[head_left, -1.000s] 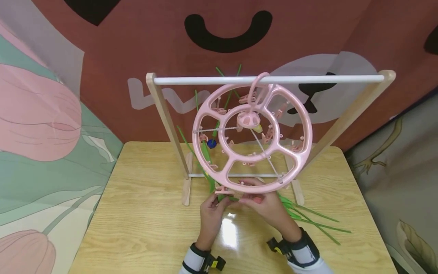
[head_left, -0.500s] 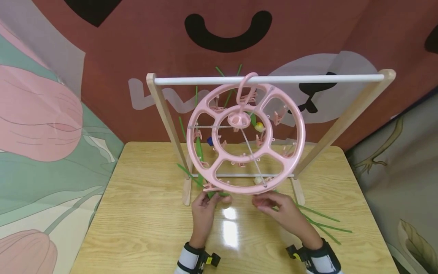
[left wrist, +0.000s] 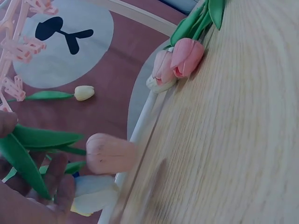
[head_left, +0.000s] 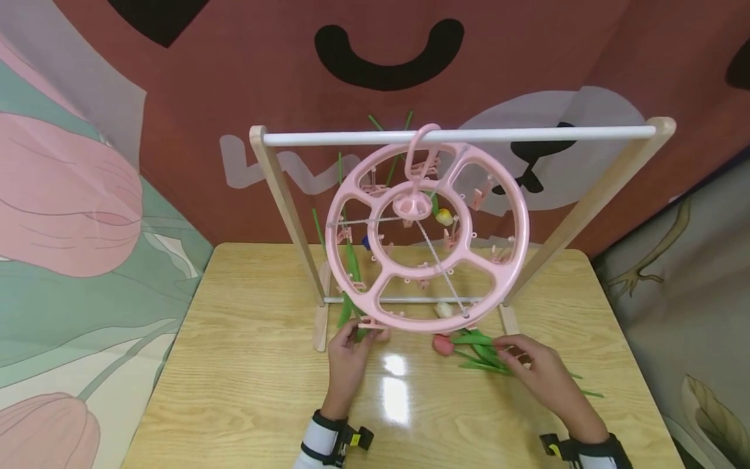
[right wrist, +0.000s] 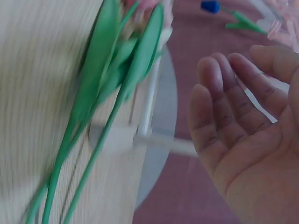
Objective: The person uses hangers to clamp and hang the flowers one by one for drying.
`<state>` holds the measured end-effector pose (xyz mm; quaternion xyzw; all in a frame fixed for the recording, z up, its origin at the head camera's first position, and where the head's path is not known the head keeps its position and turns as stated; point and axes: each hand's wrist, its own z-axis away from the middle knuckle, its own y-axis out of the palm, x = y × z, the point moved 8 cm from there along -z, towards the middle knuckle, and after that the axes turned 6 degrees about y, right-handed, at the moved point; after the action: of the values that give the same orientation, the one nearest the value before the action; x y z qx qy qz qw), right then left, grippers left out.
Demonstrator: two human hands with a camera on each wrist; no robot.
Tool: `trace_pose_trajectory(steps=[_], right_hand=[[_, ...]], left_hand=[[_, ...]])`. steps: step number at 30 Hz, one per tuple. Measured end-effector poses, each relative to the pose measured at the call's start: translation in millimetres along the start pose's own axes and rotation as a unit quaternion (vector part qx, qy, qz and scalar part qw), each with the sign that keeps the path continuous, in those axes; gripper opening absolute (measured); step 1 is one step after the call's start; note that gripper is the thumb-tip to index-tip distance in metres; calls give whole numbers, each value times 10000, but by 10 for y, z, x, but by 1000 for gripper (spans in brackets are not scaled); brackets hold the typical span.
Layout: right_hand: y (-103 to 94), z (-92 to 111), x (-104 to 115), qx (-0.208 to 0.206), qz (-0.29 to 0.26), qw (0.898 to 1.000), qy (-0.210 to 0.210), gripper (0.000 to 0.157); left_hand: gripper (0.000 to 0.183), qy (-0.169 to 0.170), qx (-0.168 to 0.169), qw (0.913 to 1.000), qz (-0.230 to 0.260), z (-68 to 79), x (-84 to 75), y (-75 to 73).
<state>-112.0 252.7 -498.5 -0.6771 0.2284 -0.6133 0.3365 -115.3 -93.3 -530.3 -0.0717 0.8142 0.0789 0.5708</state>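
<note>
My left hand pinches a pale pink tulip by its green leaves and stem, right at a pink clip on the front rim of a round pink clip hanger. Its bloom points right in the head view. My right hand has loosely bent fingers and holds nothing, as the right wrist view shows. It hovers beside several tulips lying on the table, with a red-pink tulip at the front. The hanger hangs by its hook from a white rail.
Wooden stand legs rise on both sides, joined low by a white bar. A yellow tulip and a blue tulip hang from the hanger. A white tulip lies near the bar. Printed cloth backs the table.
My right hand has left the hanger's front rim and moved right, over the lying tulips. The hanger has swung left, then slightly back. My left hand stays at the front clip.
</note>
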Motion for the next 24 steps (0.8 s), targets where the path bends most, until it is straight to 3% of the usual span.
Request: trace_pose_trajectory(steps=[7,12,15,19,24], right_hand=[[-131,62,-231,-207,886,9958,127,23],[-122,67,-395,-107,1310,9906,381,25],[-106,65,-470,-112,1421,9889,429,26],[-56,65,-572,-8,1557,9863,544,27],[7,71,-639,-4,1805,9825,462,24]], left_hand=[[27,-158,234,9984,-497,18,40,19],[18,73,299,9984,-467,28,20,35],[13,118,512,9970,-569,39,9,38],[7,-130,1148,9883,-996,90,52,65],[8,-213,2317,9598,-1569,211,91,159]])
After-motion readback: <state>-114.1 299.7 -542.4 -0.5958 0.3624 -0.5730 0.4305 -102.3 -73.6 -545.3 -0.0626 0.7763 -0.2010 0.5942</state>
